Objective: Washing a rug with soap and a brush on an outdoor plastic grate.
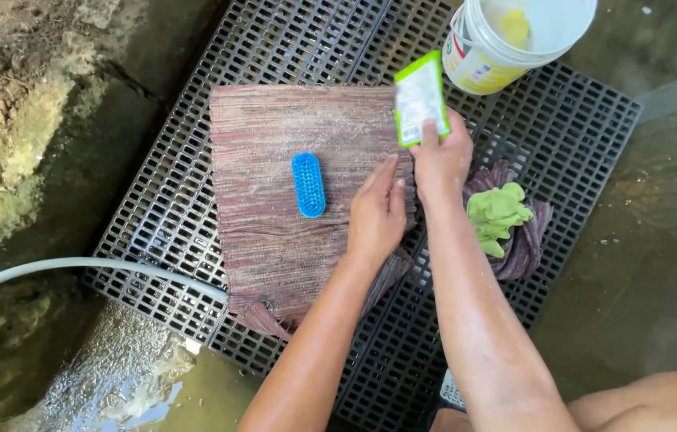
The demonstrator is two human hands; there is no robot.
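Outdoor wash spot, plastic grate (578, 120) | right hand (441, 156) pinching light green packet (419, 98) by bottom edge | left hand (376, 212) flat, open on floppy wet rug (274, 216) | probably slippery

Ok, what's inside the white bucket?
A yellow lump lies inside the white bucket, against its inner wall. The frame edge cuts off the bucket's far side, so the rest is unseen.

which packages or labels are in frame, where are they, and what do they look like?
Sachet: small flat rectangular packet, green edge, white printed face, pinched in the right hand over the far right corner of the reddish woven mat.
Bucket label: yellow and white printed band around the wall of the white bucket, top right on the black plastic grid.
No signs or screens.
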